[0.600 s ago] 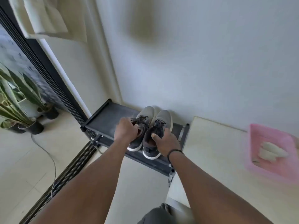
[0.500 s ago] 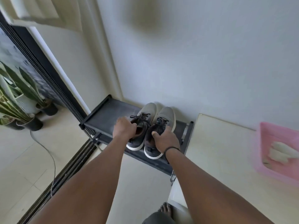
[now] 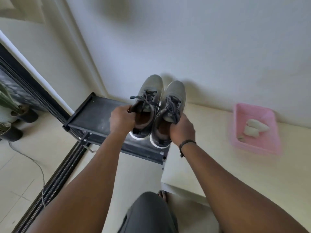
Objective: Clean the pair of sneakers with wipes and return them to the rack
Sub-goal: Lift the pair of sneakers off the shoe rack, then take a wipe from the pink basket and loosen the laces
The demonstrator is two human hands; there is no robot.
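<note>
A person looks down at their own two arms, reaching forward. Each hand holds one grey sneaker by the collar: the left hand (image 3: 122,119) grips the left sneaker (image 3: 146,105), the right hand (image 3: 182,130) grips the right sneaker (image 3: 170,113). The pair sits side by side, touching, toes pointing to 12 o'clock toward a white wall, heels toward the person.

The sneakers are lifted above the dark rack (image 3: 94,115), whose top shelf shows to 9 o'clock of the hands and under the heels. Whether the soles touch the shelf cannot be told; they look raised clear of it.

At 3 o'clock, well apart from the hands, a pink basket (image 3: 255,145) rests on a pale ledge and holds white wipes (image 3: 255,127).

Judging by this, the task is at its start or its end: the wipes in the basket look crumpled, but whether they are used cannot be told. No wipe is in either hand. If cleaning is not yet done, the sneakers need carrying toward the basket; otherwise they only need setting on the shelf.
</note>
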